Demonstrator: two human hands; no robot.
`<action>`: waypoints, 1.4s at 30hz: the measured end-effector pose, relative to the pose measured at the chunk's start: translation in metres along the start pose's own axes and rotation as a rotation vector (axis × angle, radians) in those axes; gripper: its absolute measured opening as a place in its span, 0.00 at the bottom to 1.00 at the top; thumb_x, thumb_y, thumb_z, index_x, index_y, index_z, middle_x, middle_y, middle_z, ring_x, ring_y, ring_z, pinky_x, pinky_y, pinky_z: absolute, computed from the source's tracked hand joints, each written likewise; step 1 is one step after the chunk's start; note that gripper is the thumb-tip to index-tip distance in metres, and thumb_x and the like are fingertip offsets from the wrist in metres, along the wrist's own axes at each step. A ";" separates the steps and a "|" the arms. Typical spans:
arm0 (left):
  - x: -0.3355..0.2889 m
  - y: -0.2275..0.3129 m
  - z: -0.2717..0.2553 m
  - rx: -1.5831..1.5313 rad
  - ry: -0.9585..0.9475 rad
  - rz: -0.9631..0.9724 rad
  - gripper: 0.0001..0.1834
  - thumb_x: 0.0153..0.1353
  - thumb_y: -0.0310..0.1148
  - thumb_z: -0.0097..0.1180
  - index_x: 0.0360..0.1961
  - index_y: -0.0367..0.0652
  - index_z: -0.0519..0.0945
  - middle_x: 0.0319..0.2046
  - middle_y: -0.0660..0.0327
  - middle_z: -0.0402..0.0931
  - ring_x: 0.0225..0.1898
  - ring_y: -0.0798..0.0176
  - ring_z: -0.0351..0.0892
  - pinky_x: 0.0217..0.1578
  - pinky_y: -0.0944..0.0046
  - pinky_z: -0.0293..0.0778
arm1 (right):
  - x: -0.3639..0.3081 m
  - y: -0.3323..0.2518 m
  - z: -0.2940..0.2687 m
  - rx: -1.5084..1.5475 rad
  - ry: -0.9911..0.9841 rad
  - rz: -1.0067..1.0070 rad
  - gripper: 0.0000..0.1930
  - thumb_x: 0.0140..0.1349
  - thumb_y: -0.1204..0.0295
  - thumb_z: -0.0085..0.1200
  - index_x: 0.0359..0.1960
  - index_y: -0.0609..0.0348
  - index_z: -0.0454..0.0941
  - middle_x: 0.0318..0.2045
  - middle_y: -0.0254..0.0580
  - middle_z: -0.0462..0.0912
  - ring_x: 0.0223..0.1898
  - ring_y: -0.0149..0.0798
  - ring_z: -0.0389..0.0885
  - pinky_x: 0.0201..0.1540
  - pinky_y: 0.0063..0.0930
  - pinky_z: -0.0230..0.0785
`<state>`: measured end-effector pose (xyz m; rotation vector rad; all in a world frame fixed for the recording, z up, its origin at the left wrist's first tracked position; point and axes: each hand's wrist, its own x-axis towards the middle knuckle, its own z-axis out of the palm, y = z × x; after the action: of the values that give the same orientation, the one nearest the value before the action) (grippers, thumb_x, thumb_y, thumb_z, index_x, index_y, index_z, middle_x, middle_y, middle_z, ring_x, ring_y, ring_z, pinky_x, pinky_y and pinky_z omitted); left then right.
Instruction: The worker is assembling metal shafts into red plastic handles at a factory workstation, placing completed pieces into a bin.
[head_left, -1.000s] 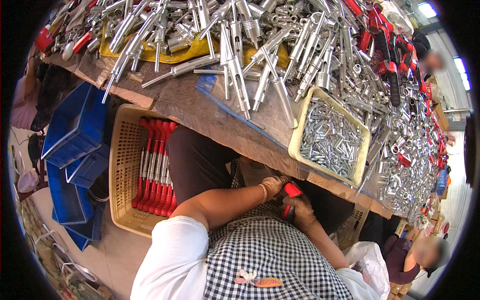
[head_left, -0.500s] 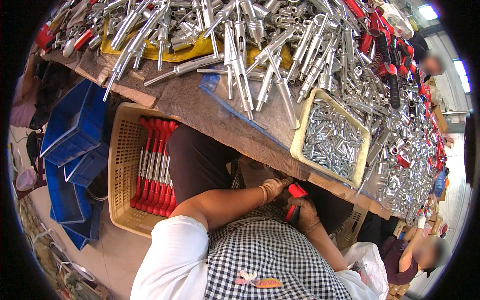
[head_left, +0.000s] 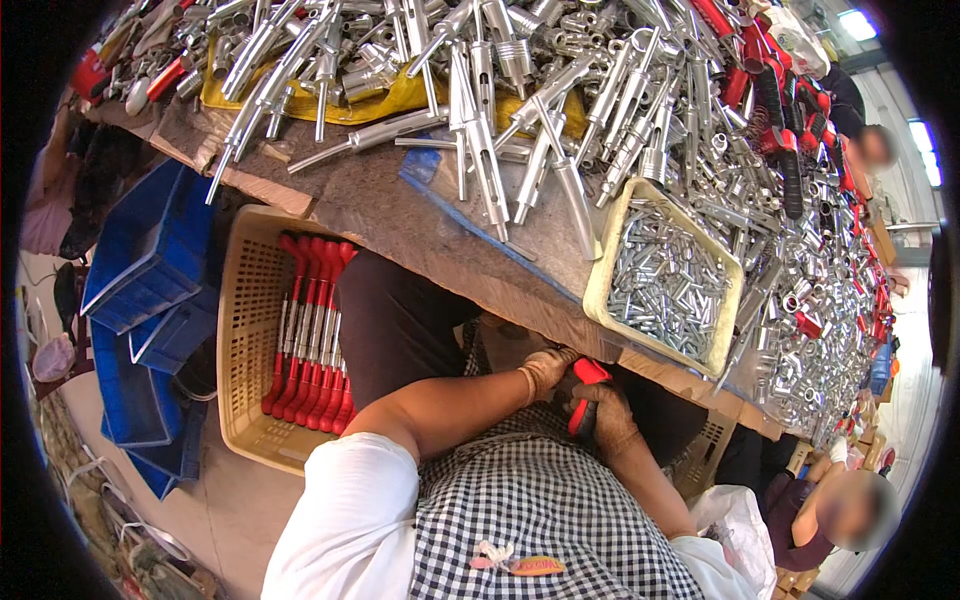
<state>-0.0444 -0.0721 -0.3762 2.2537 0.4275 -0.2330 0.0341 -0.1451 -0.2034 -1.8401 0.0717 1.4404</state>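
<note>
The tray [head_left: 605, 252] sits on the worktop [head_left: 390, 215] and holds small pins [head_left: 667, 285]. Behind it and to its left, tubes [head_left: 472, 130] lie heaped; to its right, fittings [head_left: 790, 370]. In front of the tray, lower and slightly left, are the left hand [head_left: 547, 370] and right hand [head_left: 610, 415]. Well left of the tray stands a basket [head_left: 245, 350] with rods [head_left: 315, 345] in it; farther left of it, bins [head_left: 150, 290].
</note>
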 end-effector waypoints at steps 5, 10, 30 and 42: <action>0.007 -0.004 0.026 0.021 0.124 -0.063 0.63 0.29 0.29 0.75 0.70 0.42 0.51 0.48 0.45 0.78 0.49 0.47 0.80 0.50 0.55 0.75 | -0.004 -0.004 0.006 0.016 0.011 -0.022 0.09 0.48 0.72 0.58 0.30 0.63 0.77 0.21 0.41 0.76 0.24 0.41 0.78 0.36 0.34 0.77; 0.001 0.000 0.012 -0.064 0.165 0.067 0.65 0.27 0.30 0.77 0.70 0.42 0.52 0.47 0.45 0.78 0.48 0.46 0.80 0.49 0.54 0.75 | -0.002 0.002 -0.006 0.027 -0.013 -0.058 0.09 0.48 0.72 0.58 0.29 0.63 0.77 0.21 0.41 0.77 0.24 0.40 0.78 0.37 0.34 0.77; -0.009 0.001 -0.007 0.034 0.134 0.166 0.47 0.36 0.34 0.70 0.61 0.39 0.62 0.48 0.48 0.74 0.46 0.50 0.78 0.44 0.58 0.75 | -0.010 -0.003 -0.001 -0.001 0.001 -0.015 0.14 0.46 0.72 0.59 0.35 0.65 0.76 0.21 0.41 0.77 0.23 0.41 0.78 0.34 0.34 0.76; 0.011 0.007 -0.019 -0.062 -0.089 0.110 0.66 0.27 0.33 0.79 0.69 0.36 0.52 0.59 0.45 0.69 0.58 0.49 0.73 0.58 0.57 0.69 | 0.001 0.003 -0.017 0.029 0.018 -0.053 0.17 0.44 0.73 0.58 0.38 0.66 0.76 0.28 0.44 0.80 0.26 0.41 0.80 0.33 0.33 0.74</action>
<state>-0.0313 -0.0595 -0.3628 2.1888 0.2599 -0.2580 0.0470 -0.1573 -0.2055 -1.8185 0.0519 1.3802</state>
